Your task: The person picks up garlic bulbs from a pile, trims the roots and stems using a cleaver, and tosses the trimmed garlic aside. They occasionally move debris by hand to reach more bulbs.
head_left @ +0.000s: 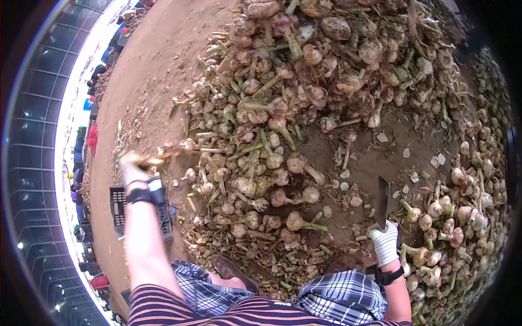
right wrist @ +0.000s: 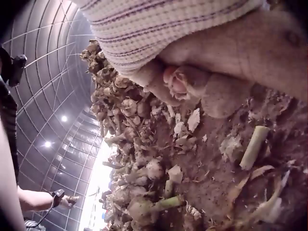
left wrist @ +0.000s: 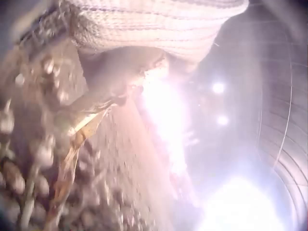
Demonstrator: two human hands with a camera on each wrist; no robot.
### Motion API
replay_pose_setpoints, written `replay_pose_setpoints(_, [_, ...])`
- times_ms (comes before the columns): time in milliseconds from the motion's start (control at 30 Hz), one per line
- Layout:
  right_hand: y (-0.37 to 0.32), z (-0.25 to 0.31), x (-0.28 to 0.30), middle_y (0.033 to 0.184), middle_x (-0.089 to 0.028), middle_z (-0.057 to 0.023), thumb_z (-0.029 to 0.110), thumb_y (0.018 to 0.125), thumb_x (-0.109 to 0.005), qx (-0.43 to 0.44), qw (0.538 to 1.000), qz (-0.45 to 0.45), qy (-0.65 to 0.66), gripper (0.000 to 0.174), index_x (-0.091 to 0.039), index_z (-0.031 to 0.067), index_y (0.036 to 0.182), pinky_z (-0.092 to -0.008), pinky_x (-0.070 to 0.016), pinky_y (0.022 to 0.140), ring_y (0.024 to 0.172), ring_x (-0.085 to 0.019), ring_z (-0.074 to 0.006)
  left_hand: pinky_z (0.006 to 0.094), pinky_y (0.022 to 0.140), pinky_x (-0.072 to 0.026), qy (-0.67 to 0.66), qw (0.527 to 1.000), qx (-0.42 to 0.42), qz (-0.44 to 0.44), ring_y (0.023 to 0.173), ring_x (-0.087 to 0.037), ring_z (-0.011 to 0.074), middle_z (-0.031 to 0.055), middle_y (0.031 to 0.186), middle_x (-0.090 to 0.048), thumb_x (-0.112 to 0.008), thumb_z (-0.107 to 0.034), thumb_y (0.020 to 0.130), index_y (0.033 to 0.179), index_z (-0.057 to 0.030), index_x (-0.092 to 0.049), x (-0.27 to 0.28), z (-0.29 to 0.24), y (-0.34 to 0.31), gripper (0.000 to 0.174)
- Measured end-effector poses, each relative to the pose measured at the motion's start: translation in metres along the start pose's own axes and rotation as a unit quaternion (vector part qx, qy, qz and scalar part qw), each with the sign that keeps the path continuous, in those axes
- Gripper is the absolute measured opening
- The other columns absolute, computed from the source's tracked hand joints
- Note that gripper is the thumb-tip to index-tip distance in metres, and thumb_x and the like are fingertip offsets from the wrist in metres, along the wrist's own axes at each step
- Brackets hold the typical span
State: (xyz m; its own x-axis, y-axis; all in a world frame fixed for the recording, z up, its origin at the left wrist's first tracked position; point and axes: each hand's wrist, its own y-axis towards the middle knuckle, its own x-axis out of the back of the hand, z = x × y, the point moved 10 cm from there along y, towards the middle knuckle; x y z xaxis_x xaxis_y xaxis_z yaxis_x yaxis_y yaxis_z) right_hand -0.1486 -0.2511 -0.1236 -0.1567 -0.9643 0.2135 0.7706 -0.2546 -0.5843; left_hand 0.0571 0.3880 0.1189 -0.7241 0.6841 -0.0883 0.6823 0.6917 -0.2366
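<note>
My gloved left hand [head_left: 133, 169] is stretched out to the left, above a black crate. It grips a dried garlic stalk [head_left: 157, 158], whose brown, leafy end [left wrist: 72, 149] trails down from the fingers in the left wrist view. Whether a bulb hangs on that stalk I cannot tell. My right hand [head_left: 385, 243], in a white striped glove, holds a knife [head_left: 384, 201] with its dark, broad blade pointing away from me. Fingers curl round the handle, low over the soil. Between the hands lie many garlic bulbs with stems [head_left: 246, 186].
A large garlic heap [head_left: 337, 54] rises ahead, and more trimmed and stemmed garlic [head_left: 454, 233] covers the right side. The black plastic crate [head_left: 117, 209] stands at the left. Cut stem pieces [right wrist: 254, 148] and peelings litter the brown soil. My shoes [head_left: 234, 271] are close to the bulbs.
</note>
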Motion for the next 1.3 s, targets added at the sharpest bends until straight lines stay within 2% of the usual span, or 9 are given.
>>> replay_pose_setpoints(100, [0.001,0.007,-0.005,0.067,-0.061,0.0011,0.0,0.072,-0.06,-0.002,1.0,-0.002,-0.011,0.008,-0.063,0.0025,0.079,-0.0222,-0.0439,0.056,0.059,-0.054,-0.0062,0.0452,0.076,-0.045,0.008,0.976,-0.026,-0.215,0.08,-0.054,0.0297,0.0174,0.1,-0.054,-0.05,-0.047,0.081,0.096,-0.0035,-0.047,0.182,-0.054,0.089,0.046])
replay_pose_setpoints(200, [0.0,0.015,-0.016,0.068,-0.061,-0.0005,0.0,0.073,-0.059,-0.028,0.999,0.02,0.042,0.009,-0.062,0.0025,0.081,-0.0213,-0.0437,0.056,0.06,-0.054,-0.0068,0.0443,0.088,-0.0436,0.107,0.949,-0.112,-0.275,0.102,-0.055,0.0288,0.0189,0.118,-0.057,-0.056,-0.051,0.083,0.123,-0.0027,-0.048,0.131,-0.058,0.045,0.064])
replay_pose_setpoints(300, [0.003,0.015,-0.02,0.067,-0.059,-0.0012,0.001,0.074,-0.057,-0.013,0.999,0.018,0.026,0.011,-0.062,0.0017,0.084,-0.0213,-0.0428,0.056,0.062,-0.052,-0.0056,0.0341,0.077,-0.0473,0.318,0.945,-0.054,0.057,0.091,-0.058,0.0218,0.0067,0.102,-0.063,-0.062,-0.03,0.085,0.111,-0.0109,-0.063,-0.059,0.033,-0.007,0.033])
replay_pose_setpoints(367, [0.001,0.017,-0.019,0.065,-0.058,0.0009,0.002,0.074,-0.058,-0.004,1.0,0.018,0.016,0.01,-0.062,0.0018,0.083,-0.0223,-0.0423,0.054,0.06,-0.05,-0.0051,0.0285,0.072,-0.0482,0.48,0.776,-0.205,0.353,0.08,-0.06,0.0166,0.0051,0.089,-0.065,-0.063,-0.011,0.085,0.103,-0.0057,-0.065,-0.198,0.103,-0.096,0.019])
replay_pose_setpoints(533, [-0.012,0.011,0.0,0.063,-0.055,0.0042,0.004,0.072,-0.061,-0.039,0.999,-0.011,0.026,0.007,-0.062,0.0031,0.079,-0.0233,-0.0391,0.051,0.056,-0.045,-0.0044,0.0386,0.099,-0.0415,0.679,0.544,-0.098,0.484,0.119,-0.051,0.0357,0.0279,0.124,-0.053,-0.056,-0.059,0.082,0.133,0.0063,-0.04,-0.327,0.27,-0.238,0.084])
replay_pose_setpoints(1067, [-0.021,0.096,0.036,0.064,-0.06,-0.0139,0.02,0.071,-0.063,0.156,0.935,-0.102,-0.303,0.011,-0.058,0.0092,0.072,-0.0396,-0.0483,0.057,0.063,-0.061,-0.0329,0.0333,0.084,-0.05,0.274,0.755,0.004,0.596,0.093,-0.062,0.0213,0.0134,0.109,-0.062,-0.063,-0.014,0.084,0.129,0.0013,-0.042,-0.288,0.312,-0.298,0.051])
replay_pose_setpoints(1167, [-0.029,0.119,0.022,0.062,-0.057,-0.0135,0.017,0.07,-0.062,0.21,0.909,-0.079,-0.351,0.01,-0.056,0.0096,0.069,-0.0403,-0.0467,0.054,0.061,-0.059,-0.0345,0.0297,0.093,-0.0462,0.274,0.704,-0.006,0.655,0.103,-0.059,0.0157,0.0095,0.113,-0.062,-0.06,0.001,0.084,0.127,-0.0005,-0.043,-0.286,0.255,-0.351,0.046])
replay_pose_setpoints(1233, [-0.037,0.129,0.016,0.06,-0.054,-0.0132,0.015,0.069,-0.062,0.239,0.901,-0.07,-0.355,0.01,-0.054,0.01,0.065,-0.04,-0.0451,0.052,0.059,-0.056,-0.0359,0.0304,0.091,-0.0496,0.288,0.556,-0.314,0.713,0.103,-0.059,0.0143,0.0093,0.114,-0.06,-0.062,0.002,0.084,0.126,-0.0009,-0.042,-0.282,0.239,-0.373,0.046])
replay_pose_setpoints(1300, [-0.038,0.13,0.006,0.067,-0.061,-0.0137,0.019,0.071,-0.061,0.229,0.887,-0.04,-0.399,0.01,-0.059,0.0102,0.075,-0.0416,-0.0479,0.055,0.063,-0.061,-0.0331,0.035,0.093,-0.0497,0.135,0.735,0.168,0.643,0.105,-0.059,0.0175,0.009,0.116,-0.059,-0.062,-0.001,0.085,0.127,-0.0035,-0.041,-0.266,0.267,-0.35,0.047])
